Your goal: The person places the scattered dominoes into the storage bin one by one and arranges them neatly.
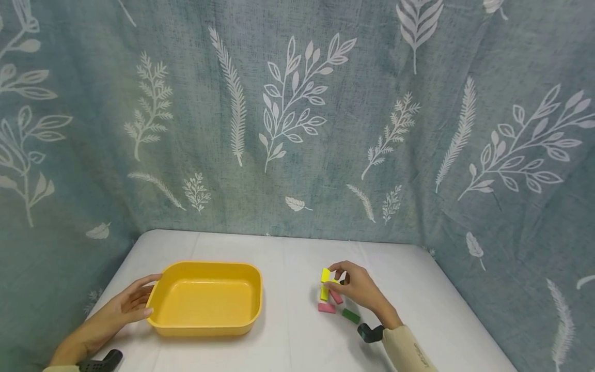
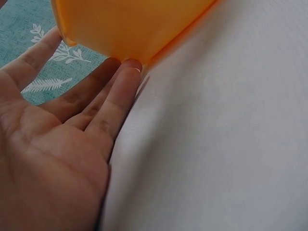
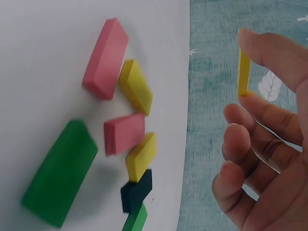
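My right hand (image 1: 355, 284) pinches a thin yellow block (image 3: 244, 72) by its ends, between the thumb and a fingertip, held above the table. Under it lie loose blocks: a pink block (image 3: 106, 60), a yellow block (image 3: 136, 87), another pink block (image 3: 125, 134) and another yellow block (image 3: 142, 156). A dark block (image 3: 136, 190) and a green block (image 3: 60, 173) lie near these. My left hand (image 1: 118, 307) is at the left side of a yellow tray (image 1: 204, 330), its extended fingertips touching the tray's outer wall.
The tray stands on a white-covered table (image 1: 283, 330), left of the blocks. Part of another green block (image 3: 135, 220) shows at the bottom of the right wrist view. A blue-green curtain (image 1: 297, 129) with white leaf prints hangs behind and at both sides.
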`<state>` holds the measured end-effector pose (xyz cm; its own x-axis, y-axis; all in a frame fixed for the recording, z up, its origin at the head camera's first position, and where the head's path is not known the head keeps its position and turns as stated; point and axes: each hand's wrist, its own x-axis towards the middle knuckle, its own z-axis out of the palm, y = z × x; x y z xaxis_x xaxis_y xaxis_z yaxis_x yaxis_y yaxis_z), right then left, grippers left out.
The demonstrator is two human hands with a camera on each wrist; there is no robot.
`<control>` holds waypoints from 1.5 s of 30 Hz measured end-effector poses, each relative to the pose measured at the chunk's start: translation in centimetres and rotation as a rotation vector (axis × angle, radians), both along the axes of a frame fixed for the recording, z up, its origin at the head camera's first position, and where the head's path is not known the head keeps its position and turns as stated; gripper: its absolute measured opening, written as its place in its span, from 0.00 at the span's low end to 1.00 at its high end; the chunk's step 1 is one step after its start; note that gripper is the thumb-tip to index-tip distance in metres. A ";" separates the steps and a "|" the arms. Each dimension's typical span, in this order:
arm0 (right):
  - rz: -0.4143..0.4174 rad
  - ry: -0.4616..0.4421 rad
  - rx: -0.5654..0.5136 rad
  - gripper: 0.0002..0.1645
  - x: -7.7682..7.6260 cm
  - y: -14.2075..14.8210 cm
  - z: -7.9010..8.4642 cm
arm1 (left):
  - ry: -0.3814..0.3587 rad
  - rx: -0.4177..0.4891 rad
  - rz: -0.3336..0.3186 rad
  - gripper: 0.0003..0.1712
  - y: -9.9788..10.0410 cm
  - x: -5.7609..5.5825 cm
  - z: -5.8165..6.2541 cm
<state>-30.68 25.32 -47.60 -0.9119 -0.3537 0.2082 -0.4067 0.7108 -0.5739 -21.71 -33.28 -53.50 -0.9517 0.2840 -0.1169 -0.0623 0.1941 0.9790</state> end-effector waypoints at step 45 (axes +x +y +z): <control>0.209 0.062 0.070 0.29 -1.3 -13.6 2.2 | 0.005 0.005 -0.005 0.43 0.0 -0.1 -0.2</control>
<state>-32.02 11.68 -45.40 -0.8034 -0.5492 0.2301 -0.5824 0.6443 -0.4956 -21.81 -33.30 -53.72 -0.9507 0.2896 -0.1111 -0.0568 0.1896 0.9802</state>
